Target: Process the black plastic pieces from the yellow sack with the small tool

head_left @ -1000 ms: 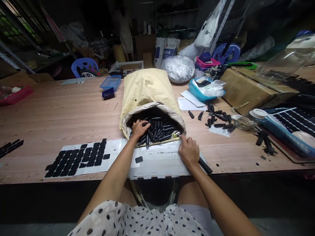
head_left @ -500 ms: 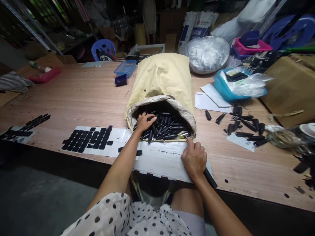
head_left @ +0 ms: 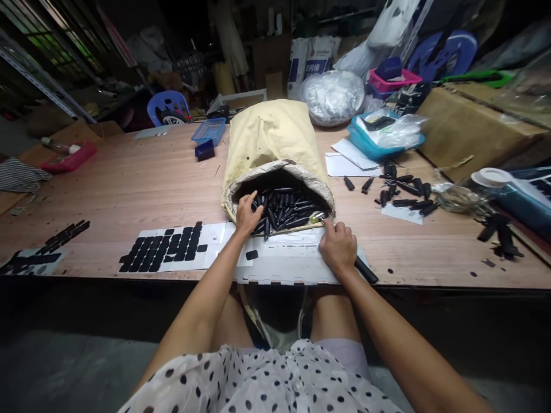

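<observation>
Sack of black tapered pieces near the front edge of the worktop, mouth facing it. Rests left hand inside, thumb and forefinger apart, cannot tell whether pinching a piece; grips black-handled hammer in right hand, fingers curled tight.

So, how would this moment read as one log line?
left hand: at black parts inside open sack | right hand: holding black-handled tool | loose pieces: right of sack

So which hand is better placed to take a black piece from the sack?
Probably the left hand: its fingers are at the open mouth of the sack, right by the black pieces, while the right hand is closed around a black-handled tool.
</observation>
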Demonstrator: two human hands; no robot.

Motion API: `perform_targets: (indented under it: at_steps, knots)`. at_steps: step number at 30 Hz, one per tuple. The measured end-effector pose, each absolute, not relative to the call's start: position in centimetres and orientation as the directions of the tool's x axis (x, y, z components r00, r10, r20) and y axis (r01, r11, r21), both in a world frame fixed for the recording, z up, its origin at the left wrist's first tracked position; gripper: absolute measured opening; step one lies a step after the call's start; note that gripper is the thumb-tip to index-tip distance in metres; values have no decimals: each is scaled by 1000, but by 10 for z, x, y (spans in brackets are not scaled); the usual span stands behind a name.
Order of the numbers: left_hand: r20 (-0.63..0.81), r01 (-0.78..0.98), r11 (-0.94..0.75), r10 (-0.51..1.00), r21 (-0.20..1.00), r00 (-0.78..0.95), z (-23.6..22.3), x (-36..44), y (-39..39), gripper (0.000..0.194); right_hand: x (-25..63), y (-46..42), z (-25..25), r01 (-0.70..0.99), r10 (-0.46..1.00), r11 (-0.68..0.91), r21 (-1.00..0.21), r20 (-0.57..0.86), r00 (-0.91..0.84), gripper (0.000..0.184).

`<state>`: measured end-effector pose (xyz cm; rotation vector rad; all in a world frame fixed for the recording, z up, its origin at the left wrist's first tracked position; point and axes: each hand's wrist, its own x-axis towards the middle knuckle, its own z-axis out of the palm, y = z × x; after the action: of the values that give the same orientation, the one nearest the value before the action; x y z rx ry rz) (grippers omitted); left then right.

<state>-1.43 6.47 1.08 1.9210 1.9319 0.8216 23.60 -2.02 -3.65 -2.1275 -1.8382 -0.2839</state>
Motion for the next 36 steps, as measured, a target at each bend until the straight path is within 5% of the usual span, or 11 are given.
perform_targets:
  at_steps: [4,14,18,22,31,36]
  knots:
    - [239,828,-64,967,556,-85,-6,1,25,16,240,-16,-37,987,926,-144,-75,342,161,41]
    - [214,777,-40,969,628,-123,-15,16,2,5,244,-15,-34,983,923,-183,-24,340,181,40]
    - [253,725,-250,961,642,108,-7,8,-22,8,247,-16,-35,982,926,-189,-16,329,184,41]
    - [135,682,-336,934,649,332,-9,9,-45,9,247,-17,-33,981,927,-194,-13,326,188,40]
    - [57,717,-289,943,635,329,-19,16,-45,16,246,-17,-26,981,934,-190,-51,297,196,39]
    - [52,732,-266,952,627,301,-20,16,-42,25,260,-16,-14,957,953,-179,-229,201,226,39]
